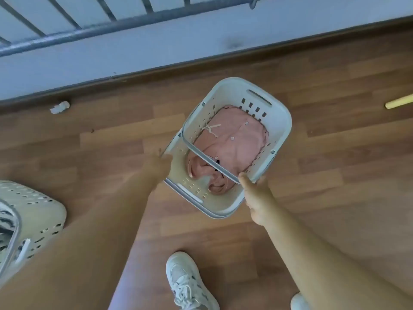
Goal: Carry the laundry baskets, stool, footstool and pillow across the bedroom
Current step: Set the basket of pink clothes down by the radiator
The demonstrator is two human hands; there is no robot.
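Note:
A white laundry basket with perforated walls sits low over the wooden floor, with pink clothing inside. A grey carry handle lies across its opening. My left hand grips the basket's left rim. On the near right rim, my right hand holds the edge by the handle's end. A second white laundry basket with striped fabric stands at the left edge, partly behind my left arm.
A pale wall with a dark skirting board runs behind the basket, with grey metal railings above. A crumpled white scrap lies by the skirting. A yellow stick pokes in at right. My white sneakers stand below.

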